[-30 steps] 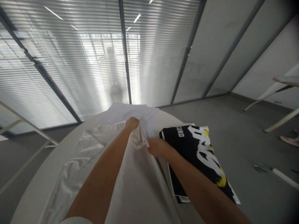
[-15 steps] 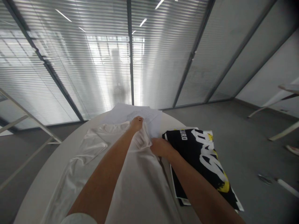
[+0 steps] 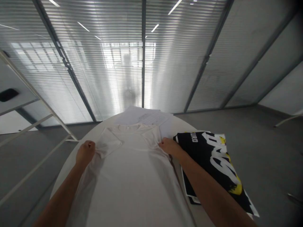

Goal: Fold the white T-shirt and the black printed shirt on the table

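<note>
A white T-shirt (image 3: 132, 170) lies spread over the round table, its collar at the far side and its body running toward me. My left hand (image 3: 86, 152) is closed on the shirt's left sleeve, by the table's left edge. On the other side, my right hand (image 3: 169, 146) pinches the right sleeve edge. Both sleeves are partly folded over onto the shirt front, and the cloth is wrinkled near each hand. Just right of my right hand lies a folded black garment (image 3: 210, 160) with white lettering and yellow patches, partly covered by my forearm.
Printed paper sheets (image 3: 151, 116) lie on the table's far end, beyond the collar. The white table (image 3: 62, 176) has a curved edge. A pale metal frame (image 3: 40, 97) stands at the left. Behind the table is a glass partition with blinds (image 3: 113, 78).
My left hand has let go near the collar and moved left to grip the left sleeve. The shirt now lies flatter and wider. My right hand keeps hold of the right sleeve.
</note>
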Action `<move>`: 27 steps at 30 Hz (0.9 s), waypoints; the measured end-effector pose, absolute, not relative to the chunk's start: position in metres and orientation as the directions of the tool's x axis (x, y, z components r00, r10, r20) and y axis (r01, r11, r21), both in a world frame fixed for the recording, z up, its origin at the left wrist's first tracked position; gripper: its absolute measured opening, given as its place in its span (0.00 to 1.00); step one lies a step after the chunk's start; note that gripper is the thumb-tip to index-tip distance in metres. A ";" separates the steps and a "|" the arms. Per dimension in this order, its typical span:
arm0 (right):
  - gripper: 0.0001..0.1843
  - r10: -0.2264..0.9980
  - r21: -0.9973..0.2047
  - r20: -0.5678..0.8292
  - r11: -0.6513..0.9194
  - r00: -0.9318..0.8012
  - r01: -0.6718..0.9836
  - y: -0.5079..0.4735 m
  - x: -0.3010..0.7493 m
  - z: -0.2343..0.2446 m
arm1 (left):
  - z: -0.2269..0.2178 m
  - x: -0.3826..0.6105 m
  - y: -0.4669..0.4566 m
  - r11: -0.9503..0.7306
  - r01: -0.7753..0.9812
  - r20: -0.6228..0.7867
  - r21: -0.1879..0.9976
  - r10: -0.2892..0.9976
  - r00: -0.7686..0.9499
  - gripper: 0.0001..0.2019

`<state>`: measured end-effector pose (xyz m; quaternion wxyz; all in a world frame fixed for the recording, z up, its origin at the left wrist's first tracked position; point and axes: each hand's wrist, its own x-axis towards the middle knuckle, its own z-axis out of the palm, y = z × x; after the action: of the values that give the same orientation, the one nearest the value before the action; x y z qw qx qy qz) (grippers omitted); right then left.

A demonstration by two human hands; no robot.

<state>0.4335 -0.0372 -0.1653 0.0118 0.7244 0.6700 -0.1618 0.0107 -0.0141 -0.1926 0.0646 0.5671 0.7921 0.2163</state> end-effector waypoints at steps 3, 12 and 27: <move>0.19 0.964 -0.245 -0.256 -0.129 0.064 0.961 -0.035 0.431 -0.168 | -0.205 -0.012 -0.027 0.246 0.893 0.121 0.376 0.943 -0.311 0.16; 0.14 0.972 -0.429 -0.167 -0.224 0.166 0.875 -0.030 0.425 -0.162 | -0.206 0.001 -0.030 0.158 0.951 0.121 0.266 0.973 -0.196 0.15; 0.19 0.921 -0.735 -0.268 -0.386 0.284 0.558 -0.017 0.423 -0.160 | -0.197 -0.004 -0.015 0.225 0.920 -0.006 0.320 0.972 -0.236 0.18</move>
<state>0.4229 -0.0168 -0.1600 -0.2623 0.7570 0.4883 -0.3460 -0.0040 -0.0151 -0.1969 0.1026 0.6097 0.7759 0.1257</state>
